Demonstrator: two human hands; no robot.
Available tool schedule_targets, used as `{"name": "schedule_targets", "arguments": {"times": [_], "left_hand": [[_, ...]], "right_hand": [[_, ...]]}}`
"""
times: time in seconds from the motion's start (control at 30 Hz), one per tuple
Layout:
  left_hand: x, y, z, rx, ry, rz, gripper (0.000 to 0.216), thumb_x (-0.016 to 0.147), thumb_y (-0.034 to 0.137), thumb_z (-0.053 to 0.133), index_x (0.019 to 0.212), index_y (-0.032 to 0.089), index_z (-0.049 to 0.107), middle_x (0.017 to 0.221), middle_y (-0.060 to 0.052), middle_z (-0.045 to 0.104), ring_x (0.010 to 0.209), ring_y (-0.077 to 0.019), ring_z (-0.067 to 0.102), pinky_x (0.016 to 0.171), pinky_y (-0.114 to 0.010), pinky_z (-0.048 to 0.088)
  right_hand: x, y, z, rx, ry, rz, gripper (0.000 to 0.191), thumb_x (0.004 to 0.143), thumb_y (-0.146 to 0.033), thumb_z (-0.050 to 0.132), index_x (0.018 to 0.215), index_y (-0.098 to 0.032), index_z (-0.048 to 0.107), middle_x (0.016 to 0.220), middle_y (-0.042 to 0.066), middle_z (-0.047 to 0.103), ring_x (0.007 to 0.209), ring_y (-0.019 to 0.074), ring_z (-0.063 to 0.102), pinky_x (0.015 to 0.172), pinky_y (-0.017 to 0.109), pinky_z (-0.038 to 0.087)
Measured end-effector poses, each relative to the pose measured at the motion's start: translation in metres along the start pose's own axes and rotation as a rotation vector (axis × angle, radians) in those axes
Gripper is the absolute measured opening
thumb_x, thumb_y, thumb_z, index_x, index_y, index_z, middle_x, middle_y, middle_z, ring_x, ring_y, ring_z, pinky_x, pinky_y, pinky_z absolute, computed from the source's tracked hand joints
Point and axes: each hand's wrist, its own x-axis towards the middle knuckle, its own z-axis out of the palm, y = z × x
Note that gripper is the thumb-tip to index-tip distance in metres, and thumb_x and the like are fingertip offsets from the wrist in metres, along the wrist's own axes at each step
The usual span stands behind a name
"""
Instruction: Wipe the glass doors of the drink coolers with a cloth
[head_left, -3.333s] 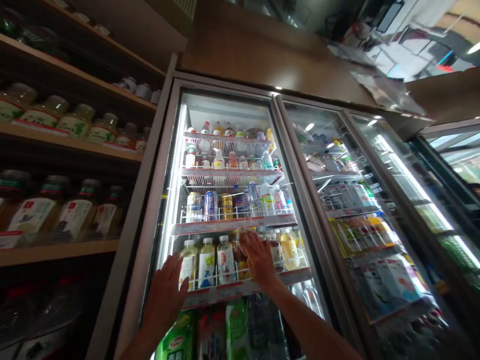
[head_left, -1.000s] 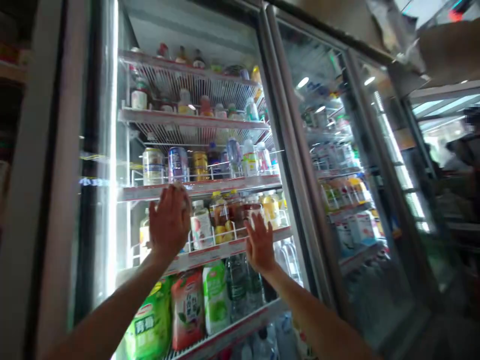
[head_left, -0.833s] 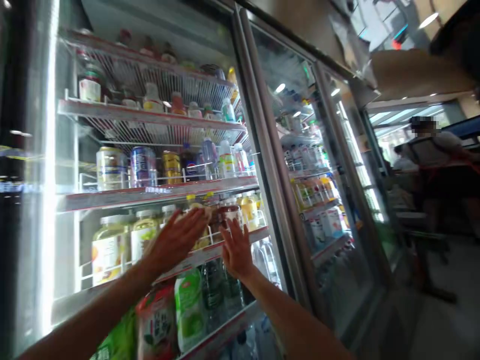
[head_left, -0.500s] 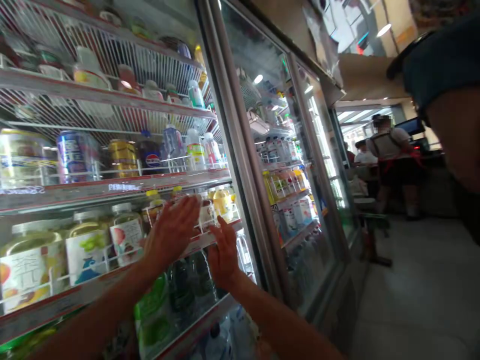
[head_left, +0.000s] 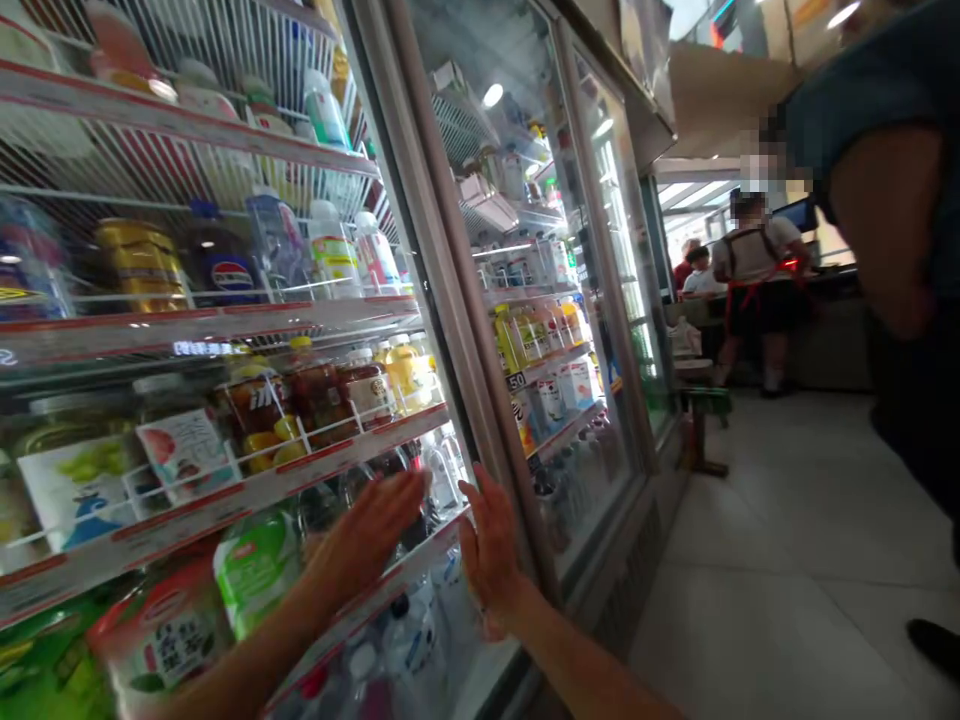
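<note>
My left hand is stretched flat with fingers extended, holding nothing, in front of the lower shelves of a drinks fridge. To its right, my right hand is raised with its fingers apart and nothing in it, close to the metal door frame. Whether either hand touches the fridge, I cannot tell. Just above them runs a shelf edge carrying tea bottles and a yellow drink bottle. Below the left hand are clear bottles, and left of it a green-labelled bottle.
Higher shelves hold cans such as a gold can and a Pepsi bottle. More glass-fronted fridges continue to the right. A person in a dark sleeve stands close at right. Further back are an aproned person and a stool.
Both hands have come down from the tea-bottle shelf to the level below it, and slightly right. The view has shifted, bringing more lower-shelf bottles and floor into sight.
</note>
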Motion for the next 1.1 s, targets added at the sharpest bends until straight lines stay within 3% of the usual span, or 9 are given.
{"name": "schedule_targets", "arguments": {"times": [0.07, 0.13, 0.3, 0.37, 0.5, 0.57, 0.77, 0.97, 1.1], "left_hand": [[-0.025, 0.03, 0.008, -0.052, -0.03, 0.206, 0.053, 0.078, 0.015, 0.037, 0.129, 0.024, 0.047, 0.138, 0.003, 0.044, 0.127, -0.0118, 0.041, 0.11, -0.03, 0.023], [-0.036, 0.036, 0.007, -0.07, -0.044, 0.285, 0.053, 0.078, 0.016, 0.038, 0.129, 0.023, 0.047, 0.137, 0.004, 0.046, 0.126, -0.0113, 0.042, 0.11, -0.029, 0.022], [-0.011, -0.023, -0.017, 0.013, -0.013, -0.12, 0.056, 0.083, 0.014, 0.036, 0.138, 0.025, 0.034, 0.142, -0.003, 0.039, 0.134, -0.0194, 0.032, 0.114, -0.046, 0.011], [-0.018, -0.025, -0.019, 0.026, -0.034, -0.142, 0.057, 0.083, 0.015, 0.036, 0.139, 0.026, 0.03, 0.143, -0.003, 0.037, 0.135, -0.0197, 0.03, 0.114, -0.047, 0.01], [-0.066, 0.016, -0.01, -0.065, -0.15, 0.244, 0.055, 0.082, 0.021, 0.038, 0.137, 0.021, 0.035, 0.144, -0.001, 0.036, 0.134, -0.0144, 0.031, 0.114, -0.034, 0.017], [-0.078, 0.02, -0.013, -0.077, -0.202, 0.3, 0.055, 0.082, 0.022, 0.038, 0.137, 0.019, 0.035, 0.145, -0.001, 0.034, 0.134, -0.014, 0.03, 0.113, -0.033, 0.019], [-0.067, -0.03, -0.044, 0.022, -0.17, -0.143, 0.056, 0.085, 0.014, 0.033, 0.139, 0.024, 0.029, 0.144, -0.005, 0.035, 0.136, -0.0192, 0.027, 0.114, -0.047, 0.013], [-0.122, 0.016, -0.038, -0.21, -0.329, 0.207, 0.061, 0.082, 0.021, 0.043, 0.14, 0.022, 0.027, 0.142, -0.003, 0.04, 0.133, -0.0127, 0.032, 0.114, -0.031, 0.02], [-0.12, -0.018, -0.048, -0.177, -0.255, -0.1, 0.059, 0.085, 0.014, 0.035, 0.14, 0.031, 0.025, 0.142, -0.001, 0.04, 0.134, -0.0155, 0.031, 0.115, -0.044, 0.01]], "right_hand": [[-0.007, 0.0, 0.001, -0.019, -0.038, -0.016, 0.045, 0.083, -0.014, 0.037, 0.128, -0.02, 0.042, 0.139, 0.013, 0.041, 0.129, 0.0251, 0.037, 0.101, 0.049, 0.036], [-0.013, 0.001, 0.001, -0.031, -0.078, -0.018, 0.044, 0.082, -0.014, 0.038, 0.125, -0.019, 0.045, 0.137, 0.013, 0.043, 0.128, 0.0251, 0.038, 0.101, 0.049, 0.035], [-0.023, 0.002, 0.008, -0.049, -0.111, 0.038, 0.041, 0.083, -0.014, 0.038, 0.122, -0.019, 0.05, 0.136, 0.012, 0.045, 0.127, 0.0239, 0.04, 0.1, 0.048, 0.035], [-0.024, -0.002, 0.013, -0.05, -0.131, 0.029, 0.042, 0.084, -0.014, 0.037, 0.123, -0.019, 0.049, 0.137, 0.013, 0.044, 0.128, 0.0237, 0.039, 0.101, 0.047, 0.035], [-0.025, -0.013, 0.02, -0.06, -0.199, -0.032, 0.044, 0.083, -0.013, 0.038, 0.126, -0.017, 0.047, 0.139, 0.014, 0.043, 0.132, 0.0241, 0.034, 0.103, 0.048, 0.031], [-0.024, -0.018, 0.025, -0.06, -0.219, -0.048, 0.045, 0.083, -0.012, 0.038, 0.126, -0.017, 0.047, 0.14, 0.013, 0.042, 0.133, 0.0235, 0.032, 0.105, 0.048, 0.028], [-0.023, -0.034, 0.045, -0.034, -0.214, -0.034, 0.046, 0.083, -0.012, 0.036, 0.129, -0.018, 0.045, 0.142, 0.013, 0.04, 0.135, 0.0241, 0.03, 0.106, 0.05, 0.026], [-0.043, -0.048, 0.044, -0.038, -0.305, -0.11, 0.044, 0.082, -0.012, 0.038, 0.125, -0.015, 0.048, 0.14, 0.013, 0.041, 0.135, 0.024, 0.029, 0.107, 0.05, 0.024], [-0.047, -0.052, 0.04, -0.042, -0.353, -0.089, 0.045, 0.082, -0.013, 0.038, 0.126, -0.014, 0.048, 0.141, 0.014, 0.04, 0.136, 0.0237, 0.027, 0.107, 0.048, 0.024]]}}
